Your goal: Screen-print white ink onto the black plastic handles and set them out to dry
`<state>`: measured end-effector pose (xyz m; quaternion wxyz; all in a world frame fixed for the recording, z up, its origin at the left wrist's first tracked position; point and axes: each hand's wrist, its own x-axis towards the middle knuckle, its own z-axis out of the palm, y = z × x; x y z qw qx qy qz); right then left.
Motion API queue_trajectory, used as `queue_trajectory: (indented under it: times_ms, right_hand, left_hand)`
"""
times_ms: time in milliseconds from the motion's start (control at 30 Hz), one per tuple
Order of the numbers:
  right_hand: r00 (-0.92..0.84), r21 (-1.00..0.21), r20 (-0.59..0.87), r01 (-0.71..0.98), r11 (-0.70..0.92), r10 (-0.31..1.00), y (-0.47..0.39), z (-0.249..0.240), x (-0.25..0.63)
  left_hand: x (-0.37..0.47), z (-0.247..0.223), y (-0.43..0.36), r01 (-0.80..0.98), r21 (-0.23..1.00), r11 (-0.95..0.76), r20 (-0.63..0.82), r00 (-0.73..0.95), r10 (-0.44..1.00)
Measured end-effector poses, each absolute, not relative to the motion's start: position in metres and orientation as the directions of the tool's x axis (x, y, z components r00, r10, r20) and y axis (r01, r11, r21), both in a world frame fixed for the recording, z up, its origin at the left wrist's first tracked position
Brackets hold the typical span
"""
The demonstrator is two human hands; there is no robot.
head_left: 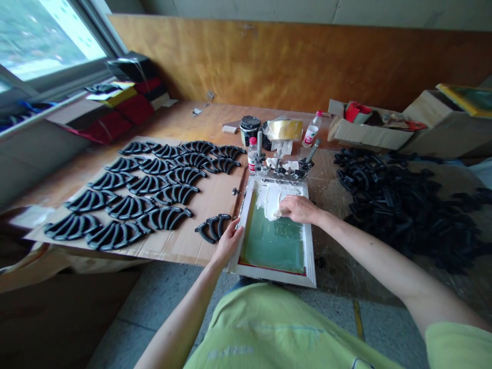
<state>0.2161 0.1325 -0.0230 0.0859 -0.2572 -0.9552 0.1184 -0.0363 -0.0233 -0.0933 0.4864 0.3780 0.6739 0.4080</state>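
A framed green screen (273, 246) lies in front of me, its upper part smeared with white paste (272, 197). My right hand (299, 209) is closed on a small tool at the paste, and its fingers cover most of that tool. At the frame's left edge is my left hand (229, 237), fingers bent against the rim; what they grip, if anything, is hidden. Just left of that hand lie a few curved black pieces (212, 228). A metal clamp (282, 174) stands at the frame's far end.
Rows of curved black handles (130, 205) cover cardboard (180, 246) on the left. A dark heap of black parts (403, 205) lies right. Behind the clamp stand two bottles (312, 130), a black-lidded tub (250, 130) and an open carton (369, 134).
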Motion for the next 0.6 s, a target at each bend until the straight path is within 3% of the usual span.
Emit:
queue_trajectory:
  times_ms: [100, 167, 300, 500, 600]
  right_hand:
    - [-0.754, -0.267, 0.235, 0.557, 0.786, 0.614, 0.131, -0.038, 0.212]
    - [-0.76, -0.25, 0.289, 0.527, 0.813, 0.582, 0.122, -0.05, 0.214]
    - [-0.803, -0.297, 0.267, 0.458, 0.838, 0.533, 0.115, -0.051, 0.22]
    - [-0.555, -0.298, 0.257, 0.733, 0.611, 0.791, 0.181, -0.002, 0.198]
    - [-0.347, -0.312, 0.328, 0.838, 0.448, 0.879, 0.21, 0.011, 0.223]
  left_hand:
    - [-0.036, -0.091, -0.023, 0.036, 0.924, 0.382, -0.366, -0.211, 0.906]
    - [-0.036, -0.091, -0.023, -0.009, 0.923, 0.384, -0.378, -0.197, 0.904]
    - [-0.036, -0.085, -0.022, -0.026, 0.916, 0.401, -0.398, -0.197, 0.896]
    - [-0.043, -0.039, -0.019, -0.054, 0.931, 0.361, -0.364, -0.193, 0.911]
    - [-0.043, -0.007, -0.003, -0.121, 0.958, 0.259, -0.28, -0.214, 0.936]
